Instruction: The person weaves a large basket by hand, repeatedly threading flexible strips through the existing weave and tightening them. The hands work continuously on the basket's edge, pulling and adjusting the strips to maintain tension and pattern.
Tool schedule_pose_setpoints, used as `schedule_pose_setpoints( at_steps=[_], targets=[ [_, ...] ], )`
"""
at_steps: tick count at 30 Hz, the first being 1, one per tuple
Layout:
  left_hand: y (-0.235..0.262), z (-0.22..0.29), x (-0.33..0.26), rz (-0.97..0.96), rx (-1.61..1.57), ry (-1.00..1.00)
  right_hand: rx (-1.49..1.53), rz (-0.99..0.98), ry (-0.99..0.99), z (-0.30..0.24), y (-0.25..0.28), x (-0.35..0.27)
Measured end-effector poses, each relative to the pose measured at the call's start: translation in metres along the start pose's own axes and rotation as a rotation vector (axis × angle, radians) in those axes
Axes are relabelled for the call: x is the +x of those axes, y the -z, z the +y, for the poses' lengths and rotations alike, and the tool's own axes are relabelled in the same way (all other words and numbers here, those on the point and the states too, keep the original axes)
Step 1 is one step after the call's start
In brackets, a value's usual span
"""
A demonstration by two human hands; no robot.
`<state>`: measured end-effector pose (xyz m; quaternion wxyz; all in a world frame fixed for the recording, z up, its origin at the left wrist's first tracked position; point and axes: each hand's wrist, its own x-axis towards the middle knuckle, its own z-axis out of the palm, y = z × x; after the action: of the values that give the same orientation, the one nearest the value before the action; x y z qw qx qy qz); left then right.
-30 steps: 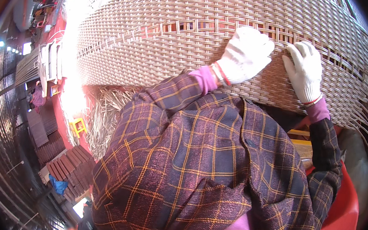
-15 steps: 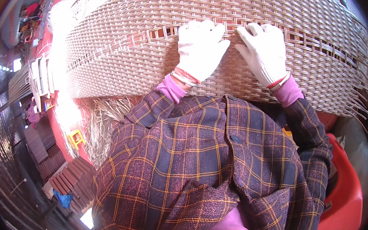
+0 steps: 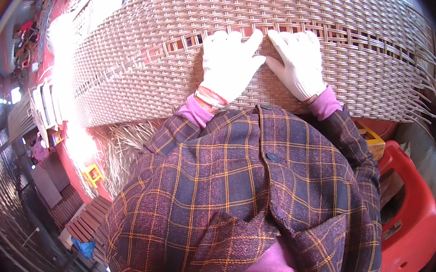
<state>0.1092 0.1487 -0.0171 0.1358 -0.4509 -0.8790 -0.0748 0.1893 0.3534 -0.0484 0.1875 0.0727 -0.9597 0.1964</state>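
Observation:
A large wicker panel (image 3: 155, 86) of shiny, pale brown flat strands stretches across in front of me. A long open slit (image 3: 192, 41) in the weave runs across it, with upright strands bridging it. My left hand (image 3: 227, 64), in a white knit glove, has its fingers hooked at the slit's near edge, thumb out to the right. Beside it my right hand (image 3: 302, 65), gloved likewise, bends its fingers over the same edge. The thumb tips almost meet on the weave. Both hands grip the strands there; the fingertips are partly hidden in the weave.
Loose strand ends (image 3: 422, 110) stick out at the panel's right side. A red plastic chair (image 3: 412, 225) stands at my right. Below the panel, to the left, lies a heap of pale strands (image 3: 126, 143), near a small yellow stool (image 3: 92, 176) on the red floor.
The hands have come closer together, and the index fingers are straighter. The view has shifted slightly, showing more of the red chair.

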Motion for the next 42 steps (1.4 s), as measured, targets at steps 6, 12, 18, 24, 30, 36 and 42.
schedule_pose_setpoints(
  at_steps=[6, 12, 18, 24, 30, 36, 42],
  targets=[
    [0.009, 0.002, 0.012, -0.137, -0.013, -0.037, -0.003, 0.109, 0.056, -0.002, 0.018, 0.000],
    [0.013, 0.009, 0.012, -0.167, -0.015, 0.016, -0.092, 0.260, 0.013, 0.044, 0.060, -0.024],
    [0.039, 0.002, 0.036, -0.437, 0.005, -0.025, -0.358, 0.014, -0.176, 0.087, 0.065, -0.054],
    [0.041, 0.042, 0.074, -0.074, -0.128, -0.228, -0.414, 0.002, -0.187, 0.088, 0.052, -0.049],
    [0.003, 0.090, 0.113, 0.073, -0.441, -0.395, -0.293, 0.064, -0.231, 0.085, 0.047, -0.044],
    [-0.040, 0.103, 0.186, 0.114, -0.328, -0.441, -0.297, 0.065, -0.271, 0.076, 0.054, -0.053],
    [-0.081, 0.131, 0.241, -0.082, -0.301, -0.410, -0.154, 0.299, -0.134, 0.088, 0.075, -0.069]
  ],
)
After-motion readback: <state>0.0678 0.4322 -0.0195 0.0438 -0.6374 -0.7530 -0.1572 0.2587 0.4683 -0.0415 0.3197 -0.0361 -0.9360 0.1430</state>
